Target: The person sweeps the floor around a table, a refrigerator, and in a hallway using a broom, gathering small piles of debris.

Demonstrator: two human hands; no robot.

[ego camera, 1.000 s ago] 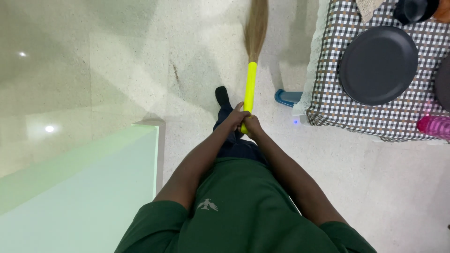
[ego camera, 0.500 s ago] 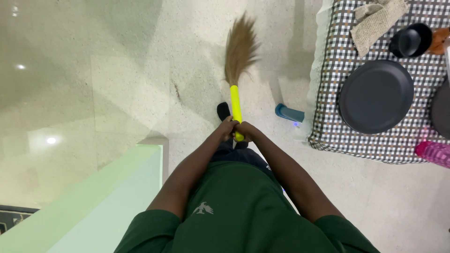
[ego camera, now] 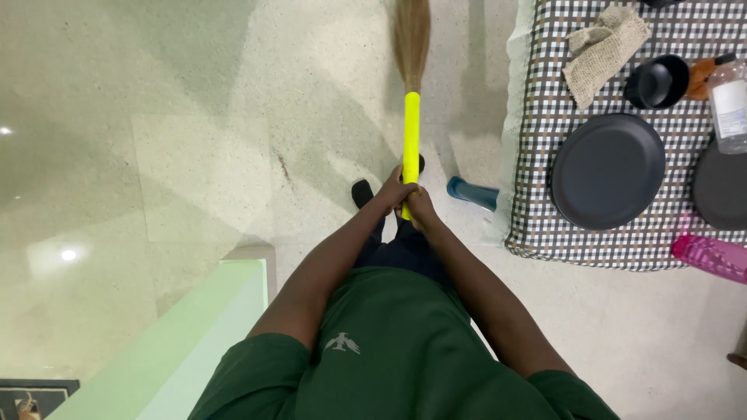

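We hold a broom (ego camera: 410, 117) with both hands, closed one against the other around the lower end of its handle. Our left hand (ego camera: 394, 191) wraps the handle from the 9 o'clock side; our right hand (ego camera: 421, 207) wraps it from the 3 o'clock side and sits slightly lower. Both hands are fully closed on the handle, touching each other, with no gap visible between fingers and handle.

The long axis of the broom runs almost straight from the hands toward 12 o'clock. The handle is a smooth, bright yellow cylinder, apparently plastic. At its far end it passes into a bundle of soft, tan grass bristles (ego camera: 411, 37), which tapers outward and meets the floor (ego camera: 194, 155) at 12 o'clock. The floor is pale speckled stone, polished enough to reflect ceiling lights.

At 3 o'clock from the hands lies a black-and-white checked cloth (ego camera: 545, 155), flat on the floor. It carries a matte black round plate (ego camera: 608, 171), a small black bowl (ego camera: 657, 81), a coarse burlap rag (ego camera: 604, 48) and a clear bottle (ego camera: 730, 99). A pink bottle (ego camera: 710, 257) lies at the edge of the cloth, and a blue object (ego camera: 472, 192) lies just beside the cloth, near the hands. A pale green ledge (ego camera: 194, 334) stands at 8 o'clock.
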